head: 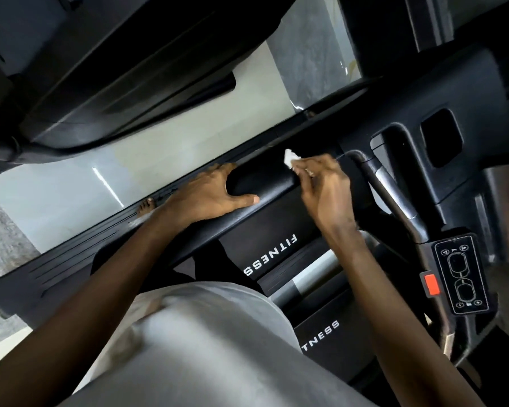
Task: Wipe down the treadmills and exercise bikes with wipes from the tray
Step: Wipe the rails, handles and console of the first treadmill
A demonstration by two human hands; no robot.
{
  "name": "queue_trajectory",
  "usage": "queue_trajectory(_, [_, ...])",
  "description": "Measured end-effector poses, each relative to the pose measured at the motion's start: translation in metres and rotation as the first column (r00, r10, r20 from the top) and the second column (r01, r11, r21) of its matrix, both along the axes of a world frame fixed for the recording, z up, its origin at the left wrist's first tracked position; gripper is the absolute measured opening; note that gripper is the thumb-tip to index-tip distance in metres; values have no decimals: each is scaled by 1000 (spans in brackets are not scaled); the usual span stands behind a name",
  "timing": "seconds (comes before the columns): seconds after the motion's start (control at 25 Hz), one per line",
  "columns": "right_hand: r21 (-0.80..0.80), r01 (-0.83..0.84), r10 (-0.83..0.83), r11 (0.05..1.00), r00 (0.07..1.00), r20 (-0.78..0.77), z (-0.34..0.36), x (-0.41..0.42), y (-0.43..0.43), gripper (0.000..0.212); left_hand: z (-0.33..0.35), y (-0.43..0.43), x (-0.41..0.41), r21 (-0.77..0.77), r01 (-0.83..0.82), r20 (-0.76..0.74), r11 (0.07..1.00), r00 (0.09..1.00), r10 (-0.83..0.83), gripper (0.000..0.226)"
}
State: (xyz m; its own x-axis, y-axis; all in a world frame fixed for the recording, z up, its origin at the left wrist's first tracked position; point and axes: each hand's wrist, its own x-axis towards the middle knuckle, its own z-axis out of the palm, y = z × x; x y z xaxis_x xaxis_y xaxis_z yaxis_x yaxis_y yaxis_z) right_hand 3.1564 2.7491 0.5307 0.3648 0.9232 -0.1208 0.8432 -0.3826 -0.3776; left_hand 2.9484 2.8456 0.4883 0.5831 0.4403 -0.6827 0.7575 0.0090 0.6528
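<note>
**Inspector:** State the position of the wipe (290, 157).

**Technician:** The wipe is a small white wad. It sits at the fingertips of the right hand (323, 189), against the far edge of the black padded handrail (265, 183) of the treadmill.

**Inspector:** State the condition of each hand.

**Technician:** The right hand pinches the wipe between curled fingers. The left hand (206, 195) grips the same handrail, fingers over the far side and thumb along the near side. The hands are apart, with a bare length of rail between them.

**Inspector:** List adjacent components.

**Technician:** A control pad (462, 277) with a red button (431, 284) lies to the right of the right arm. A black cover (265, 254) lettered FITNESS lies below the rail. A second treadmill (115, 69) stands across a strip of pale floor (188, 136). The person's grey shirt (206, 348) fills the lower view.
</note>
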Motion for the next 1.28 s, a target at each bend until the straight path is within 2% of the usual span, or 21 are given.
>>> queue_trajectory(0.12, [46, 149, -150, 988, 989, 19, 4, 44, 11, 18, 2, -3, 0, -40, -53, 6, 998, 999, 53, 92])
queue_trajectory(0.2, [33, 176, -176, 984, 984, 18, 1, 47, 10, 22, 2, -6, 0, -48, -78, 10, 996, 997, 79, 92])
queue_trajectory(0.36, [-25, -91, 92, 996, 996, 17, -7, 17, -2, 28, 1, -9, 0, -77, -125, 20, 989, 992, 127, 92])
queue_trajectory(0.44, [-21, -79, 80, 997, 997, 22, -4, 29, 7, 29, 0, -7, -1, -83, -108, 23, 991, 994, 111, 93])
queue_trajectory(0.56, [-46, 95, -89, 994, 991, 103, 3, 63, 27, 28, -5, 2, -4, -126, -103, 29, 987, 994, 107, 81])
queue_trajectory(0.6, [-88, 97, -85, 991, 988, 132, 3, 62, 32, 29, -10, 7, -6, -159, -107, 24, 981, 993, 113, 75])
queue_trajectory(0.68, [-195, -35, 63, 980, 988, 143, 2, 36, 39, 34, -20, 17, -11, -207, -97, 22, 974, 994, 103, 64])
queue_trajectory(0.76, [-304, -204, 232, 930, 971, 57, 0, 5, 51, 45, -31, 27, -15, -267, -67, 27, 961, 997, 77, 62])
queue_trajectory(0.88, [-502, -346, 400, 793, 917, -1, -10, -20, 86, 49, -47, 37, -18, -299, 24, 13, 954, 1000, -20, 91])
queue_trajectory(0.96, [-647, -327, 415, 689, 910, -18, -26, -21, 112, 43, -57, 41, -20, -329, 71, 7, 942, 997, -73, 113])
queue_trajectory(1.04, [-735, -272, 389, 621, 921, -12, -39, -15, 135, 39, -64, 43, -19, -352, 81, 16, 932, 997, -80, 117])
queue_trajectory(1.16, [-791, -189, 368, 582, 928, 49, -51, -10, 150, 35, -66, 43, -13, -361, 82, 34, 929, 997, -75, 119])
queue_trajectory(1.28, [-814, -212, 419, 542, 907, 43, -55, -18, 153, 34, -69, 45, -11, -368, 96, 42, 925, 995, -87, 126])
